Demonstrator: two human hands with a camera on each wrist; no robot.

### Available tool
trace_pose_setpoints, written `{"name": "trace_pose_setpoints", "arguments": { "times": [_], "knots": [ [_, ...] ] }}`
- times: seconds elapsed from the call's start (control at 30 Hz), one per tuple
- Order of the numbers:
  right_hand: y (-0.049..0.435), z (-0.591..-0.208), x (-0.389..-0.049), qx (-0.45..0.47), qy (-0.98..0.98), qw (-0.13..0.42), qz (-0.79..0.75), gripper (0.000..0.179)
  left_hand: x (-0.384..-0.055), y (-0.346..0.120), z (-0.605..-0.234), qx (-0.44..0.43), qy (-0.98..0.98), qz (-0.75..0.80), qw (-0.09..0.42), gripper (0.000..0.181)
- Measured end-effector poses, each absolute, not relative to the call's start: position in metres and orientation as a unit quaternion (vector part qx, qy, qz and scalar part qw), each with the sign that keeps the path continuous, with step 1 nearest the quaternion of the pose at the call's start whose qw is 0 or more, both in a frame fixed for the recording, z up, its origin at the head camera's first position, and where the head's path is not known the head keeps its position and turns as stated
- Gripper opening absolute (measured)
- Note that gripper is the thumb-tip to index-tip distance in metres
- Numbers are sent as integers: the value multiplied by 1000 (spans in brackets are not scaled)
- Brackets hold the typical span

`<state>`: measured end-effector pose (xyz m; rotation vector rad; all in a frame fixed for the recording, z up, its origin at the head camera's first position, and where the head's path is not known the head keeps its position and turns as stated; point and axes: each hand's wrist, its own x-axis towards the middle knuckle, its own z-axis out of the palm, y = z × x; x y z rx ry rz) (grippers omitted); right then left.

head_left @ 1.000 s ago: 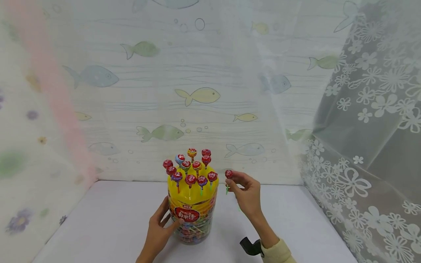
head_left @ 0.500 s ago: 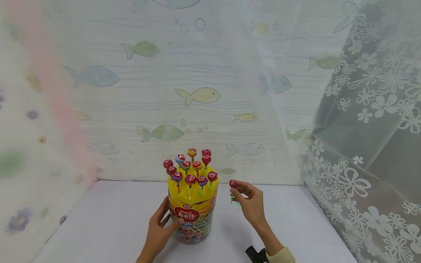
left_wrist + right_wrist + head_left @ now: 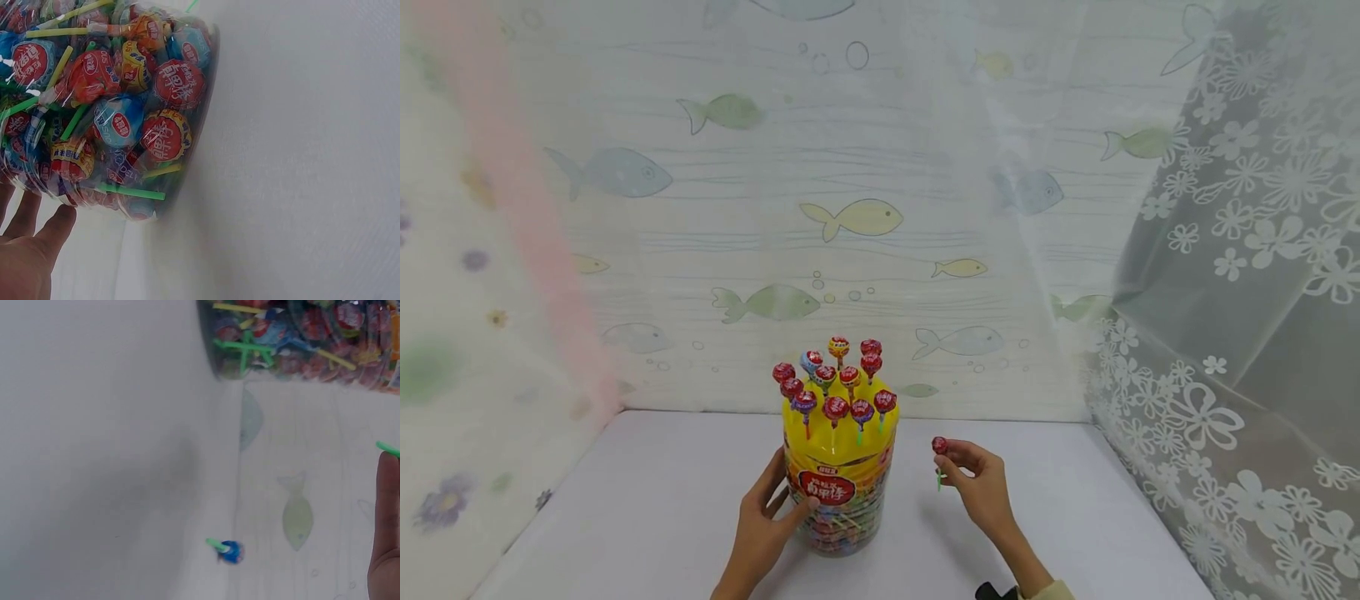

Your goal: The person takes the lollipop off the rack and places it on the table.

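Note:
My left hand (image 3: pixel 762 521) grips the side of a clear lollipop jar (image 3: pixel 838 508), thumb across its front and fingers at its left. The jar is packed with wrapped lollipops, and several more stand upright in its yellow top (image 3: pixel 833 450). Fingers (image 3: pixel 56 231) touch the jar wall in the left wrist view. To the right of the jar, my right hand (image 3: pixel 981 483) pinches a red-wrapped lollipop (image 3: pixel 939 446) with a green stick, head up, above the table. In the right wrist view only the tip of its green stick (image 3: pixel 387 448) shows.
A blue-wrapped lollipop (image 3: pixel 230 551) with a green stick lies on the white table (image 3: pixel 125 487) in the right wrist view; the right hand hides it in the head view. A fish-patterned curtain (image 3: pixel 880 150) hangs behind, and flowered sheets (image 3: pixel 1247 433) flank the table.
My right hand has moved down and slightly right, away from the jar, with the red lollipop still pinched. My left hand and the jar have stayed in place.

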<state>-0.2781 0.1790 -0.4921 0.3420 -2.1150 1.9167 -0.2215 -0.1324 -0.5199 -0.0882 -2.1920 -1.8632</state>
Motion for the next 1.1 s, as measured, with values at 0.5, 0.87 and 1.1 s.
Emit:
{"name": "trace_pose_setpoints", "arguments": {
  "times": [0.5, 0.87, 1.1],
  "knots": [
    [208, -516, -295, 51, -726, 92, 679, 25, -221, -135, -520, -50, -754, -640, 142, 85],
    [224, -527, -311, 0, -776, 97, 623, 24, -221, -133, -520, -42, -760, -632, 145, 87],
    [226, -533, -324, -32, -799, 82, 595, 23, -222, -133, -522, -37, -763, -628, 150, 87]
  ]
}}
